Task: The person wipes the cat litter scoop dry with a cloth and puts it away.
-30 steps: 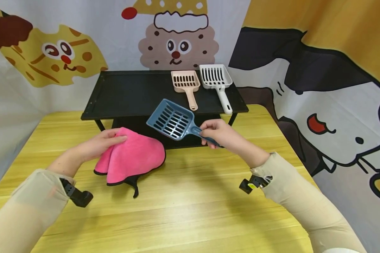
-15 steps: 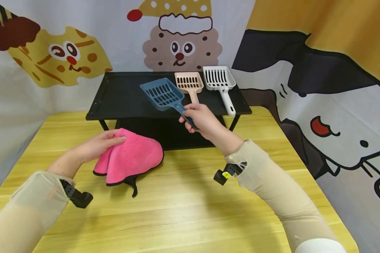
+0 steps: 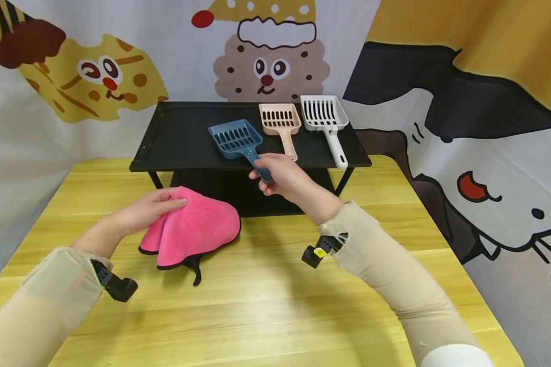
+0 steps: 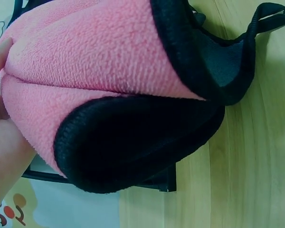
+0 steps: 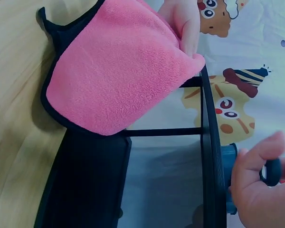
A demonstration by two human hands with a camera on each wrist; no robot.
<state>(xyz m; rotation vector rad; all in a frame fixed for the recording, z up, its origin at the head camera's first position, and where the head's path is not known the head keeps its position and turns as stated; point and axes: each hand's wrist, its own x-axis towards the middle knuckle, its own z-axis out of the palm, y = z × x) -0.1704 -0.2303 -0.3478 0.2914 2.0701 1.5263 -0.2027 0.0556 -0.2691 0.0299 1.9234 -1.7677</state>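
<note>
My right hand (image 3: 282, 173) grips the handle of a blue slotted litter scoop (image 3: 235, 137), whose basket lies over the top of the black shelf (image 3: 179, 135), left of a pink scoop (image 3: 280, 120). In the right wrist view the blue scoop (image 5: 229, 164) shows only partly behind my fingers. Lower left, my left hand (image 3: 153, 209) pinches a pink plush cloth (image 3: 202, 224) with black edging and a hanging loop, held up in front of the shelf. The left wrist view shows the folded cloth (image 4: 85, 57) and its dark inner side.
A white scoop (image 3: 325, 113) lies at the right end of the shelf top, its handle jutting past the front edge. The two-tier shelf stands on a wooden table (image 3: 239, 316). A cartoon-printed curtain (image 3: 183, 61) hangs behind and to the right.
My right hand has carried the blue scoop left and away from me, from in front of the shelf to over its top. The left hand still holds the cloth in place.
</note>
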